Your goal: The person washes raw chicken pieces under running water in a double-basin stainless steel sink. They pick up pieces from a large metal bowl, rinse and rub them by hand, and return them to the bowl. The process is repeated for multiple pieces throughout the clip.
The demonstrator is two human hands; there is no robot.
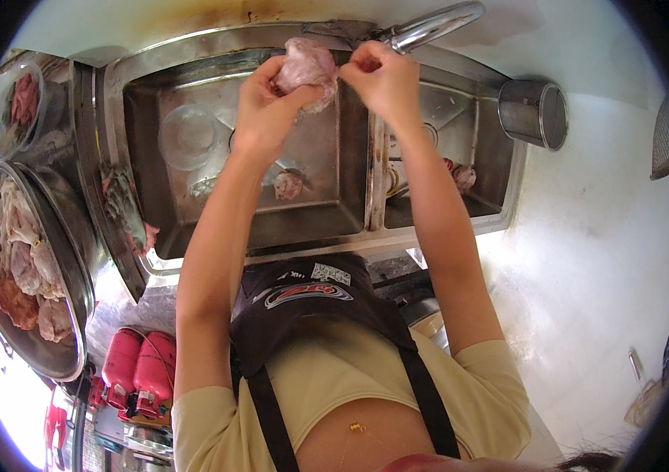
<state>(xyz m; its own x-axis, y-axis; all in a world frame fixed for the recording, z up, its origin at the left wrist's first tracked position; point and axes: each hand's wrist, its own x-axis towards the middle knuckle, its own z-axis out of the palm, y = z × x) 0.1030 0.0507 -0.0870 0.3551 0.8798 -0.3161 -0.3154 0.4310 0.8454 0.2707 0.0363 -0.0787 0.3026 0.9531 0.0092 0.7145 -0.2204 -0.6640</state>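
A piece of raw meat (307, 68), pale pink with skin on it, is gripped in my left hand (269, 100) over the larger basin of a steel double sink (204, 224). Just to its right is my right hand (384, 76), fingers pinched together at the meat's edge near the faucet (435, 26); whether something is between them is too small to tell. Below, a clear plastic bowl (188, 137) and a small lump of meat (288, 185) lie in the larger basin. Another lump of meat (464, 177) is in the smaller right basin.
On the left, a large steel bowl (83, 348) holds several raw meat pieces, beside a clear container (39, 112) with reddish contents. A wet cloth (119, 197) lies on the sink's left edge. A steel cylindrical container (532, 113) stands at the right rim. Red gas cylinders (154, 366) stand lower left.
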